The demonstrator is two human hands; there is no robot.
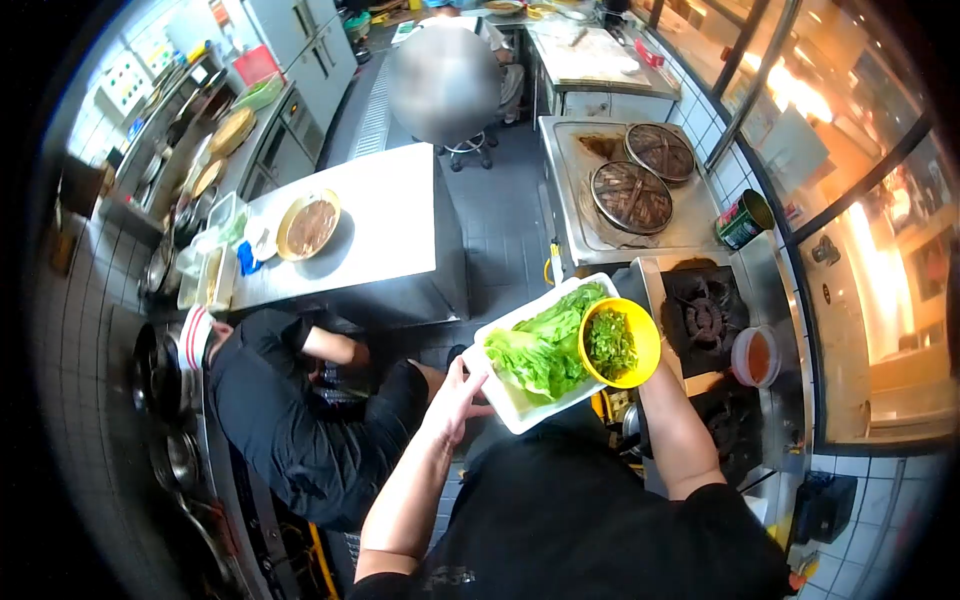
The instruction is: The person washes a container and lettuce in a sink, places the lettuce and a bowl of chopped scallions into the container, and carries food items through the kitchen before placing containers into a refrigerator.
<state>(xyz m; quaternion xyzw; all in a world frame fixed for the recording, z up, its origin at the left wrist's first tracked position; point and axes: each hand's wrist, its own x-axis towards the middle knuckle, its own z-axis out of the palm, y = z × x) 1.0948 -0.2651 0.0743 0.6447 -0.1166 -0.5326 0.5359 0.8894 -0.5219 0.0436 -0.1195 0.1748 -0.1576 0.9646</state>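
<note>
My left hand (461, 402) grips the left edge of a white tray (520, 414), with its fingers at the rim and partly beneath it. Green lettuce leaves (545, 350) lie in the tray. A yellow bowl (648, 345) of chopped greens (610, 344) is at the tray's right side, overlapping its edge. My right forearm reaches up to the bowl from below; the right hand itself is hidden behind the bowl, so its fingers do not show.
A co-worker in black (300, 410) bends low at my left. Another person (510, 80) sits farther off. A steel counter (390, 200) bears a bowl (308, 225). On the right are burners (706, 310), round woven lids (632, 197), a can (744, 220) and a red-filled tub (757, 357).
</note>
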